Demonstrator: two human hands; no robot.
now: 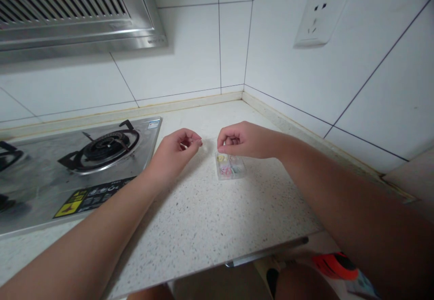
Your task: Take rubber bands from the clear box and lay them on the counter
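A small clear plastic box (231, 173) with compartments lies on the speckled countertop (203, 232). Yellow, pink and dark green bits show inside it; their kind is too small to make out. Just behind and over the box's rear edge is my right hand (239, 139), thumb and fingertips pinched together. To the left of the box, my left hand (179, 148) is pinched too, near the counter. Whatever either pinch holds is hidden or too small to name. A gap separates the two hands, with something faint and see-through between them that I cannot identify.
On the left a steel gas stove (142, 155) is set into the counter, its black burner (106, 146) near my left forearm. A range hood (145, 33) hangs above. Tiled walls meet behind, with a socket (315, 20) at right. Below the counter edge lies an orange-red object (334, 265).
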